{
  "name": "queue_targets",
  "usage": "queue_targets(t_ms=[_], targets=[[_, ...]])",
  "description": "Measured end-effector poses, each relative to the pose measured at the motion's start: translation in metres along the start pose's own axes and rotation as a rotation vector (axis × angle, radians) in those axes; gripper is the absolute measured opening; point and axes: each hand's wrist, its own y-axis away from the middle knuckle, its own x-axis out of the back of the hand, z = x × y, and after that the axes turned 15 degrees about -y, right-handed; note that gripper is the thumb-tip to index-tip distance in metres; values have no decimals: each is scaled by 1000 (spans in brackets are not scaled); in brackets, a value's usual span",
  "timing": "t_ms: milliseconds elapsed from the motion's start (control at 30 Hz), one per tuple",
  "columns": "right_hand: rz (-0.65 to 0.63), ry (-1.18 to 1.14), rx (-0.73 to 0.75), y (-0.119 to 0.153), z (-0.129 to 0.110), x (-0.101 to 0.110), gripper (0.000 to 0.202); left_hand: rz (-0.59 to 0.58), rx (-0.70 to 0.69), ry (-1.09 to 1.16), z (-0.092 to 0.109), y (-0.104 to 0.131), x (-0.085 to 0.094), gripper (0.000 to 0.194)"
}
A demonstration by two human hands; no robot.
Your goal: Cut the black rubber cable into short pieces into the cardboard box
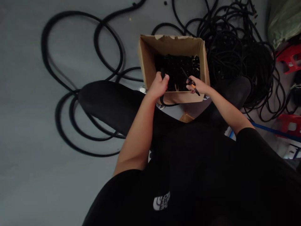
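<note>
My left hand [159,84] is closed around a black rubber hose [162,72], whose short end sticks up past the thumb over the near left part of an open cardboard box [147,67]. Lower down, the hose curves out below this hand, against the box's front. Over the right side of the box, my right hand [197,86] grips a slim, pointed cutting tool [193,85] with a black and orange handle. Its dark tip points away to the upper left, apart from the hose. Many small black pieces [176,64] lie inside the box.
Loose loops of black hose [44,40] lie on the grey floor [23,125] at left. A large tangle of hose [235,56] is piled right of the box. Farther right are red plastic stools [290,59] and a greenish sack [284,22]. My bent legs flank the box.
</note>
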Motion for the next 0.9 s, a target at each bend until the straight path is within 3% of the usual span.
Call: queue_targets(t_ms=[100,200,367,500,600,900], targets=[[-110,-42,45,27,-15,13,68,-154,34,45,21,-6,-5,53],[-113,45,101,46,-26,20,71,-337,-46,25,40,-19,-4,37],[-48,128,84,43,-17,18,65,-545,4,9,34,-26,-5,39],[-107,145,-5,27,-3,14,61,-564,7,-20,15,-25,-9,41],[-127,147,-3,16,4,13,60,-580,5,-10,12,-31,-15,45],[-128,213,9,-2,4,10,75,-599,76,-152,44,-40,-13,36]])
